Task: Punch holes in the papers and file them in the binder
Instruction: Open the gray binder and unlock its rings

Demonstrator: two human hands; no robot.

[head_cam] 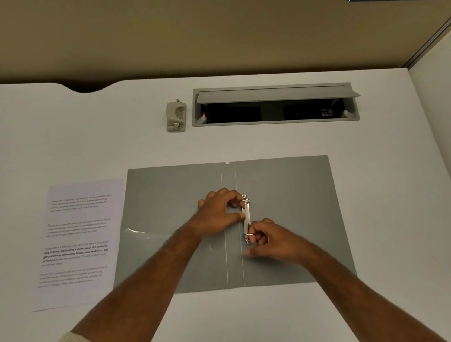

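Observation:
A grey binder [295, 196] lies open and flat in the middle of the white desk. Its metal ring mechanism [246, 217] runs along the right side of the spine. My left hand [219, 208] pinches the far ring of the mechanism. My right hand [269, 240] pinches the near ring. A printed sheet of paper [79, 241] lies flat on the desk just left of the binder, touching its left edge. A beige hole punch [176, 116] stands behind the binder, apart from both hands.
An open grey cable tray [276, 106] with a raised lid is set into the desk [39, 131] to the right of the punch. Tan partition walls close off the back and right side. The desk's front edge runs below my forearms.

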